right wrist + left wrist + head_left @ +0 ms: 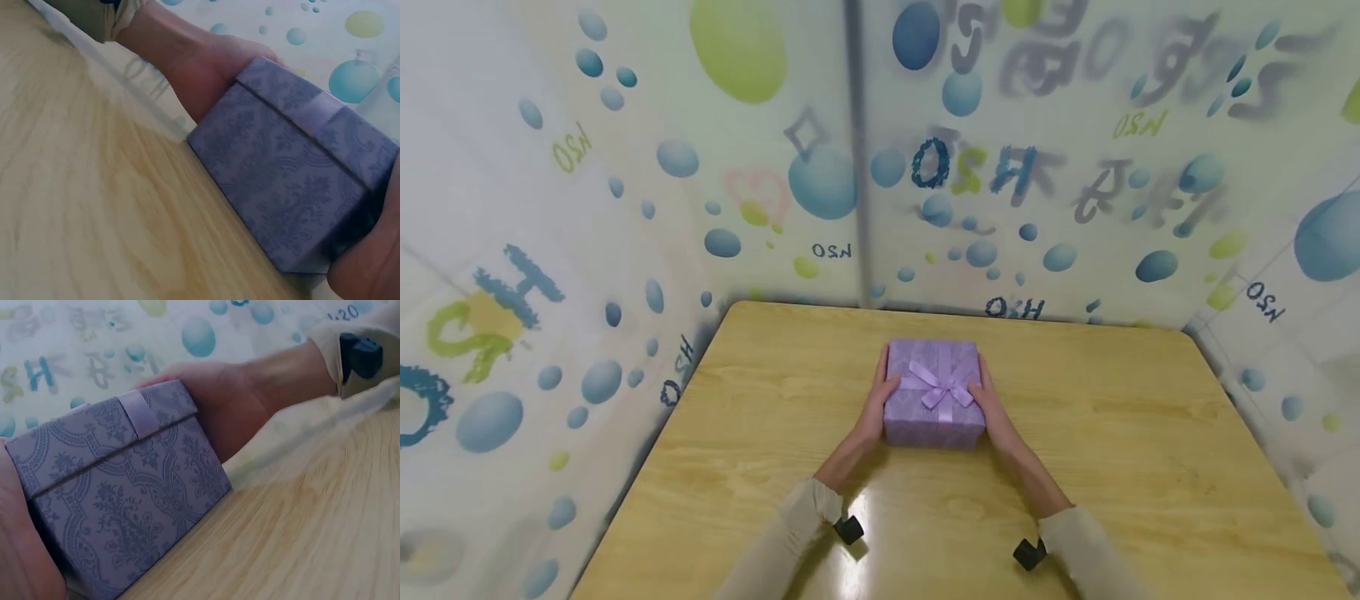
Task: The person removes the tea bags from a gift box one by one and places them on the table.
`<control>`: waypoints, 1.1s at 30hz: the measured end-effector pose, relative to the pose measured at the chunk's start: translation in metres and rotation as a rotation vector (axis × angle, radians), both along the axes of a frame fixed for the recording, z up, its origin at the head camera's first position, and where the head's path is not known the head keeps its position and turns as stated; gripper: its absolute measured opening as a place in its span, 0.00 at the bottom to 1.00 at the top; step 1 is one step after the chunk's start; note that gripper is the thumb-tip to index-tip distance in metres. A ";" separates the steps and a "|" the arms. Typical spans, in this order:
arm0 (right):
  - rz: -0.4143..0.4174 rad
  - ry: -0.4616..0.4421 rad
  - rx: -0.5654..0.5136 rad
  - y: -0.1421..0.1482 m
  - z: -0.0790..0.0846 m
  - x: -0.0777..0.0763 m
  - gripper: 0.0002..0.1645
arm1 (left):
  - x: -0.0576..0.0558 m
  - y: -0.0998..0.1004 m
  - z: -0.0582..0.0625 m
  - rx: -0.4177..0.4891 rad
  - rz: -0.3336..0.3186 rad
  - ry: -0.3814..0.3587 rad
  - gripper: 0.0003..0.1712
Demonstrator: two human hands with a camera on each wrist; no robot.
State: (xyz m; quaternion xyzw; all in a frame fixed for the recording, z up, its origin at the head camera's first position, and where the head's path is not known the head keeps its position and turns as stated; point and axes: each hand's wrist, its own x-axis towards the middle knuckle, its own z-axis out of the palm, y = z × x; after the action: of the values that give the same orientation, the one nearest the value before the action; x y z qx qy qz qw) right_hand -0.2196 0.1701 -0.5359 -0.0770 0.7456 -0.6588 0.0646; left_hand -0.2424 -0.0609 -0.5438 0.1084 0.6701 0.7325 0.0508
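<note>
A purple patterned gift box point(934, 429) with a lid sits on the wooden table point(790, 400), upright. A lilac ribbon crosses its top and is tied in a bow point(943, 389). My left hand point(874, 412) grips the box's left side, thumb over the lid's edge. On the opposite side my right hand point(997, 415) holds it the same way, its thumb near the bow. In the left wrist view, the box's front face point(137, 512) shows damask-like ornament and the lid fits down over the body. The fingers along the far parts of the sides are mostly hidden.
Walls point(760, 167) printed with blue and green dots and letters stand behind the table and on both sides. Small black devices point(850, 530) are worn at both cuffs. Light reflects off the table between the forearms.
</note>
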 end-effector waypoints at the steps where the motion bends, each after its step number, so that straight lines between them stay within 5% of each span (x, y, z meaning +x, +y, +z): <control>1: -0.011 -0.005 -0.011 -0.002 -0.001 0.003 0.41 | 0.002 0.001 0.000 0.006 0.007 -0.003 0.42; 13: -0.050 -0.065 -0.197 -0.010 -0.009 0.014 0.41 | 0.013 0.006 -0.004 0.042 0.044 -0.043 0.42; 33: -0.093 -0.022 -0.225 -0.014 0.002 0.010 0.42 | 0.009 0.009 0.009 0.041 0.035 -0.076 0.42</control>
State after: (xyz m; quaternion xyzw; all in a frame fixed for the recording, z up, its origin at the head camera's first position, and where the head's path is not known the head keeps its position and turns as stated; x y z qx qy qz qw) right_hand -0.2095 0.1566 -0.5344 -0.0419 0.6691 -0.7413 0.0329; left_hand -0.2338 -0.0516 -0.5352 0.0698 0.6543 0.7505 0.0610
